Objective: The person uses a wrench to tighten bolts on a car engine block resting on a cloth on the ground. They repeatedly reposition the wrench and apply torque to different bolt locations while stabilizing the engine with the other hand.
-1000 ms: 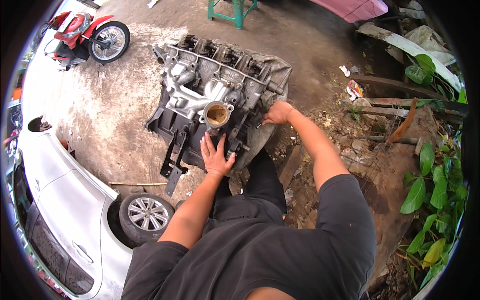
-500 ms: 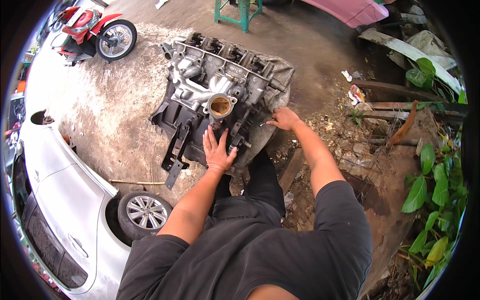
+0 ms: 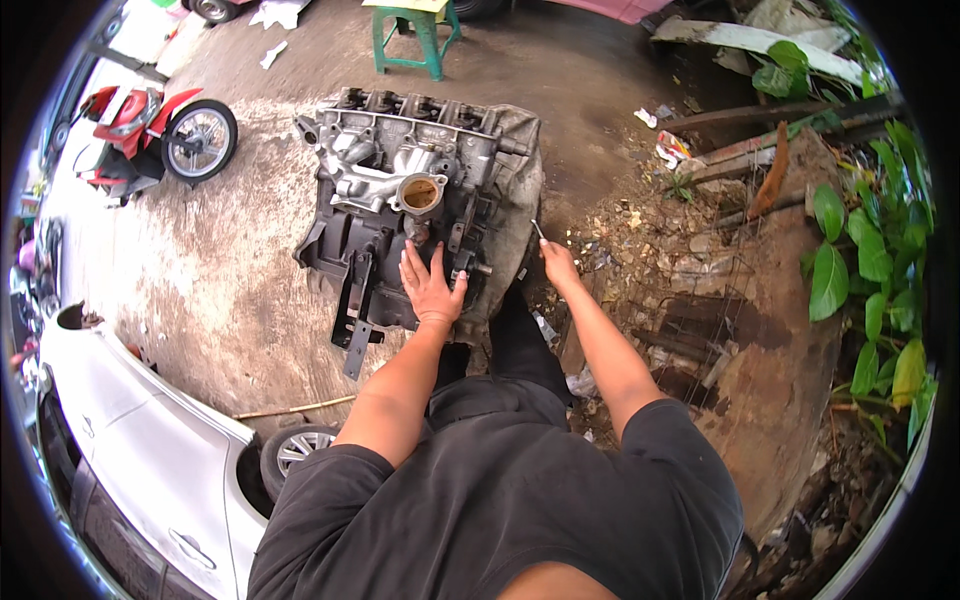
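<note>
A dirty engine stands in front of me, with a silver intake manifold and a round, brown-stained opening on its near side. My left hand lies on the dark lower part of the engine just below that opening, fingers spread and holding nothing. Off the engine's right side, my right hand is closed around a slim metal hand tool that looks like a wrench; its tip points up and away, apart from the engine. Beneath the engine's right edge shows a grey cloth. A black metal bracket sticks out at the near left.
A silver car and a loose-looking wheel are at the near left. Beyond them stands a red motorcycle. A green stool is at the back. Rubble, planks and leafy plants line the right.
My right hand has drawn back from the engine's right side with the tool, which now points away. My left hand stays on the engine. The whole view has turned and shifted slightly.
</note>
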The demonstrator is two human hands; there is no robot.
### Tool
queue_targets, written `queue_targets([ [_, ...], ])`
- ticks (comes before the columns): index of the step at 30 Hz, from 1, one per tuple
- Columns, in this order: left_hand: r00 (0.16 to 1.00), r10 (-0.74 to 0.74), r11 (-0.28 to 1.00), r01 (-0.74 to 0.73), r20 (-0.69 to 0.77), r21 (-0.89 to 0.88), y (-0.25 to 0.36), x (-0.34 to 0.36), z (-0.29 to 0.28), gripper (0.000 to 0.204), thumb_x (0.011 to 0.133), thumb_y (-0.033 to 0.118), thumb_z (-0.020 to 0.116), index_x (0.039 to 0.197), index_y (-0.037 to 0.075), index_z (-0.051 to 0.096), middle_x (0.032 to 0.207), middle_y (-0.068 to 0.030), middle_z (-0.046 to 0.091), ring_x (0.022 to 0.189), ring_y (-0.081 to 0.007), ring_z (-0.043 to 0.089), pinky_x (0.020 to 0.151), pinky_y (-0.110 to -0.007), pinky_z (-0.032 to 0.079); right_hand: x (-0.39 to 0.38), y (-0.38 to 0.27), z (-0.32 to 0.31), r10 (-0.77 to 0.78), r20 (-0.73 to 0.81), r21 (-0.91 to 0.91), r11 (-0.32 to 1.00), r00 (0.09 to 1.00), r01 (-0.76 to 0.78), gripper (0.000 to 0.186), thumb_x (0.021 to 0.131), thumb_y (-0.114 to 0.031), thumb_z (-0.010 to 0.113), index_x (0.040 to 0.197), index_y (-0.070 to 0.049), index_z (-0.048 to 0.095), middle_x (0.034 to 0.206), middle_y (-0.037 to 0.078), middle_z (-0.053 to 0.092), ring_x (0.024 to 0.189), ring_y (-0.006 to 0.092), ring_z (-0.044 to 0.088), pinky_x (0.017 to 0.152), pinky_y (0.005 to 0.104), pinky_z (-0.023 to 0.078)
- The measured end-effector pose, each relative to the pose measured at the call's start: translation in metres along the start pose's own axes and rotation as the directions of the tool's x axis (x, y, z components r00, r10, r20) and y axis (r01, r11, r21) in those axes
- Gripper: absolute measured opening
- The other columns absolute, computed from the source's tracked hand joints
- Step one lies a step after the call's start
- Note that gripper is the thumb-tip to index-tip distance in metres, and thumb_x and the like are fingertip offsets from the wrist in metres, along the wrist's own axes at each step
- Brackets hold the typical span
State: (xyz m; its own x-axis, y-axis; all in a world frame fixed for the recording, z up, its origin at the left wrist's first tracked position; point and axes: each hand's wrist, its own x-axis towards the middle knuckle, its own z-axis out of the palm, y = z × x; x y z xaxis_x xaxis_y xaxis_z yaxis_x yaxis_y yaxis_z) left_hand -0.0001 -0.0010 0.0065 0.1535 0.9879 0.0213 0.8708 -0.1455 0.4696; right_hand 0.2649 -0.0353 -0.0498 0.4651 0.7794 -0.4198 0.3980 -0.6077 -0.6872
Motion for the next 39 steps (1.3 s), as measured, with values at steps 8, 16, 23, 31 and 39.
queue_targets([
  [8,1.0,0.023,0.999,-0.024,-0.011,-0.027,0.001,0.0,-0.003,0.068,0.079,0.045,0.059,0.139,0.017,0.042,0.155,-0.0213,0.005,0.141,-0.04,0.007,0.114,-0.051,0.01,-0.021,-0.018,0.039,0.223,-0.002,0.232,0.948,0.975,-0.216,0.039,0.093,-0.039,0.054,0.085,-0.002,0.064,0.071,0.011,0.06,0.076,0.0217,0.061,0.071,0.0372,0.044],
  [16,0.999,0.026,0.999,-0.027,-0.025,-0.029,0.001,-0.001,-0.003,0.067,0.079,0.044,0.059,0.138,0.016,0.043,0.155,-0.0219,0.007,0.141,-0.0398,0.009,0.114,-0.051,0.011,-0.018,-0.013,0.049,0.149,0.067,0.232,0.959,0.987,-0.16,0.029,0.095,-0.025,0.052,0.102,0.0,0.064,0.073,0.007,0.058,0.061,0.0184,0.057,0.055,0.0349,0.046],
  [23,0.999,0.022,0.999,-0.023,-0.023,-0.023,0.0,0.0,-0.002,0.068,0.078,0.045,0.06,0.139,0.017,0.043,0.154,-0.0223,0.008,0.141,-0.04,0.009,0.114,-0.051,0.012,-0.007,-0.024,0.069,0.271,0.135,0.295,0.907,0.953,-0.3,0.039,0.093,-0.017,0.049,0.128,-0.001,0.054,0.085,0.017,0.064,0.064,0.0211,0.062,0.052,0.0363,0.048],
  [31,0.999,0.029,0.999,-0.029,-0.041,-0.012,-0.002,-0.001,0.003,0.069,0.078,0.046,0.06,0.138,0.017,0.044,0.154,-0.0226,0.01,0.14,-0.0405,0.012,0.113,-0.052,0.013,-0.024,-0.061,0.072,0.224,0.09,0.202,0.95,0.97,-0.238,0.034,0.089,-0.015,0.05,0.116,0.004,0.06,0.082,0.023,0.065,0.076,0.0337,0.065,0.062,0.0434,0.049],
  [39,0.997,0.038,0.999,-0.039,-0.068,-0.017,-0.003,0.0,0.005,0.065,0.078,0.045,0.06,0.136,0.018,0.046,0.155,-0.0202,0.007,0.141,-0.0404,0.01,0.111,-0.052,0.017,-0.029,-0.071,0.089,0.008,-0.091,-0.045,0.999,0.996,-0.012,0.027,0.088,-0.015,0.049,0.103,0.003,0.063,0.094,0.029,0.063,0.098,0.0448,0.059,0.082,0.048,0.047],
])
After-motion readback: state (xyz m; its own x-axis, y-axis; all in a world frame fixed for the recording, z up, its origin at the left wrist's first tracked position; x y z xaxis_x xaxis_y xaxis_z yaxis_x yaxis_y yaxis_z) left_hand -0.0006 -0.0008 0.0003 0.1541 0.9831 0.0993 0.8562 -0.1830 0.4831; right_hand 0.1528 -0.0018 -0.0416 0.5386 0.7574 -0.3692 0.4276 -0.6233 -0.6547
